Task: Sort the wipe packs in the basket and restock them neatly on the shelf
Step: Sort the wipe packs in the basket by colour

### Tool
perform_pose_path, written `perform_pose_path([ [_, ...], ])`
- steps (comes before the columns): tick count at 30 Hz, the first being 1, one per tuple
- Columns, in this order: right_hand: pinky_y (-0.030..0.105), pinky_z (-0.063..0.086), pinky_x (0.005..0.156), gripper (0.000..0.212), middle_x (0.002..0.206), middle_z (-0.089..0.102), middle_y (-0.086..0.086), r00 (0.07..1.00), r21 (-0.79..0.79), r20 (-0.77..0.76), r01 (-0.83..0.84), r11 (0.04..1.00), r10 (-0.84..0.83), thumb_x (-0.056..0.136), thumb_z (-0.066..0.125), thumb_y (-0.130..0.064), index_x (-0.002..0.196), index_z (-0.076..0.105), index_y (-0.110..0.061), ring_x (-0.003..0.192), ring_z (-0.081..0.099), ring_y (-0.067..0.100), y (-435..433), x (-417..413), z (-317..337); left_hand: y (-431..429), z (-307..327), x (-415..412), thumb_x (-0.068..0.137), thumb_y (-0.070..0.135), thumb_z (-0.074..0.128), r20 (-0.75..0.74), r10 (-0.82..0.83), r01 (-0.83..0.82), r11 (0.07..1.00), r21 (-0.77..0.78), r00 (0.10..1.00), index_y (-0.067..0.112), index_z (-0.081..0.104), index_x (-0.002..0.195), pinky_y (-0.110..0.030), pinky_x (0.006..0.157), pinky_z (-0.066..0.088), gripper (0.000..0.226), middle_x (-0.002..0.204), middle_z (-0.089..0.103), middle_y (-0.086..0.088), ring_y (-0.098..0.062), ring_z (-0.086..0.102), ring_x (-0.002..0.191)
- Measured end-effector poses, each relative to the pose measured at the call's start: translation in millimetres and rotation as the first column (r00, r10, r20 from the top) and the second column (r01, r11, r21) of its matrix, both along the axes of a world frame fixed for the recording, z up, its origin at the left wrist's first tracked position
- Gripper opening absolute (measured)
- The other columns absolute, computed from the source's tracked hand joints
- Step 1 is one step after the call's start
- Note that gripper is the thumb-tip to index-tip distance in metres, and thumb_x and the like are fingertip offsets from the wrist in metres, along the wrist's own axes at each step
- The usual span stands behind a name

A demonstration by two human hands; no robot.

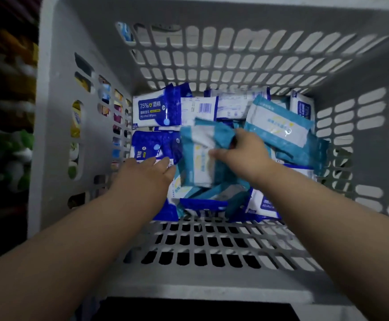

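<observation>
1. The grey slotted basket (212, 242) held a jumble of wipe packs on its floor
2. The left hand (147, 177) lay flat, fingers straight and together, tips just beside the left edge of a teal wipe pack (200, 158); whether they touched it could not be told
3. The right hand (244, 154) gripped that pack's right side, thumb on its front, fingers curled behind
4. Farther in, a dark-blue alcohol wipes pack (156, 110) lay face-up at left, and a second teal pack (279, 126) sat tilted at right

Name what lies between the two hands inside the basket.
In the head view, a teal wipe pack lies between the left hand and the right hand, which pinches its right edge.
</observation>
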State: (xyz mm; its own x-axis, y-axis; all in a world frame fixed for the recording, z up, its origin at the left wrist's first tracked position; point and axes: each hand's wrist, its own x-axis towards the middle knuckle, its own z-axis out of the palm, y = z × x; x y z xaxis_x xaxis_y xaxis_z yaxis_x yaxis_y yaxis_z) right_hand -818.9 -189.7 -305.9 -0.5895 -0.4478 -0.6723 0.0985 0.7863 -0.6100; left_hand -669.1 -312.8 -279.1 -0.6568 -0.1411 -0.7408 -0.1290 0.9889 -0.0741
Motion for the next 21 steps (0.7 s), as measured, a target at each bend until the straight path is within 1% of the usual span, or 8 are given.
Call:
perform_pose_path([
  [2, 0.042, 0.051, 0.092, 0.036, 0.108, 0.067, 0.005, 0.985, -0.056, -0.056, 0.161, 0.985, -0.164, 0.078, 0.074, -0.016, 0.111, 0.06, -0.012, 0.098, 0.064, 0.022, 25.0, -24.5, 13.7, -0.5, -1.3, 1.4, 0.093, 0.013, 0.045, 0.017, -0.029, 0.028, 0.999, 0.044, 0.999, 0.03, -0.002, 0.151, -0.044, 0.11, 0.026, 0.077, 0.16, -0.007, 0.0, -0.021, 0.007, 0.147],
  [4, 0.044, 0.052, 0.091, 0.044, 0.107, 0.067, 0.006, 0.969, 0.002, -0.138, 0.209, 0.978, -0.207, 0.075, 0.075, -0.016, 0.116, 0.059, -0.012, 0.097, 0.065, 0.023, 52.2, -51.8, 24.7, -1.0, -4.7, -1.9, 0.092, 0.008, 0.043, -0.012, -0.106, 0.107, 0.987, 0.116, 0.994, 0.035, -0.005, 0.15, -0.043, 0.113, 0.02, 0.08, 0.159, -0.011, 0.004, -0.019, -0.001, 0.147],
  [7, 0.04, 0.048, 0.092, 0.071, 0.118, 0.055, 0.008, 0.971, 0.293, -0.219, 0.156, 0.943, -0.093, 0.072, 0.076, -0.016, 0.134, 0.042, -0.011, 0.106, 0.056, 0.025, 86.2, -74.2, 32.8, -0.5, -10.6, -6.7, 0.094, 0.008, 0.04, 0.009, -0.192, 0.188, 0.969, 0.158, 0.981, 0.035, 0.009, 0.15, -0.044, 0.115, 0.016, 0.07, 0.159, 0.007, 0.008, -0.016, 0.002, 0.147],
  [9, 0.046, 0.041, 0.101, 0.082, 0.134, 0.044, 0.017, 0.952, 0.398, -0.304, 0.098, 0.912, 0.03, 0.072, 0.075, -0.024, 0.142, 0.032, -0.014, 0.121, 0.045, 0.034, 94.7, -68.9, 35.5, -1.7, -12.6, -7.9, 0.094, 0.019, 0.045, 0.115, -0.187, 0.181, 0.982, 0.061, 0.976, 0.032, 0.029, 0.146, -0.048, 0.115, 0.014, 0.055, 0.155, 0.026, 0.006, -0.018, 0.007, 0.146],
  [11, 0.039, 0.024, 0.111, 0.073, 0.146, 0.03, 0.017, 0.879, 0.349, -0.45, 0.01, 0.937, 0.159, 0.08, 0.068, -0.019, 0.144, 0.033, -0.016, 0.135, 0.027, 0.034, 88.7, -51.9, 40.0, -3.2, -11.0, -8.9, 0.093, 0.031, 0.05, 0.187, -0.157, 0.172, 0.983, -0.066, 0.97, 0.029, 0.043, 0.138, -0.05, 0.114, 0.012, 0.046, 0.146, 0.04, 0.004, -0.022, 0.019, 0.143],
  [13, 0.02, 0.018, 0.106, 0.056, 0.145, 0.034, 0.011, 0.805, 0.212, -0.539, -0.155, 0.965, 0.248, 0.084, 0.063, -0.01, 0.137, 0.044, -0.014, 0.134, 0.029, 0.026, 71.5, -33.7, 39.8, -3.5, -5.8, -11.6, 0.091, 0.037, 0.052, 0.22, -0.123, 0.151, 0.982, -0.112, 0.968, 0.028, 0.048, 0.133, -0.048, 0.114, 0.014, 0.043, 0.139, 0.046, 0.003, -0.021, 0.027, 0.138],
  [16, 0.016, 0.033, 0.099, 0.038, 0.128, 0.056, 0.006, 0.877, 0.045, -0.339, -0.347, 0.937, 0.341, 0.089, 0.057, -0.009, 0.127, 0.056, -0.012, 0.118, 0.051, 0.02, 27.4, -11.5, 26.1, -2.3, -1.4, -14.1, 0.092, 0.033, 0.051, 0.2, -0.135, 0.16, 0.981, -0.114, 0.97, 0.025, 0.052, 0.13, -0.04, 0.111, 0.023, 0.038, 0.133, 0.05, 0.001, -0.02, 0.038, 0.129],
  [21, 0.026, 0.042, 0.073, 0.022, 0.103, 0.057, 0.008, 0.82, 0.228, 0.021, -0.562, 0.795, 0.573, 0.087, 0.061, -0.023, 0.106, 0.058, -0.011, 0.101, 0.057, 0.025, -29.5, 22.3, -20.7, -1.4, 2.7, -3.0, 0.097, 0.025, 0.046, 0.232, -0.169, 0.189, 0.979, -0.069, 0.958, 0.02, 0.05, 0.129, -0.034, 0.098, 0.039, 0.033, 0.127, 0.053, -0.002, -0.021, 0.052, 0.117],
])
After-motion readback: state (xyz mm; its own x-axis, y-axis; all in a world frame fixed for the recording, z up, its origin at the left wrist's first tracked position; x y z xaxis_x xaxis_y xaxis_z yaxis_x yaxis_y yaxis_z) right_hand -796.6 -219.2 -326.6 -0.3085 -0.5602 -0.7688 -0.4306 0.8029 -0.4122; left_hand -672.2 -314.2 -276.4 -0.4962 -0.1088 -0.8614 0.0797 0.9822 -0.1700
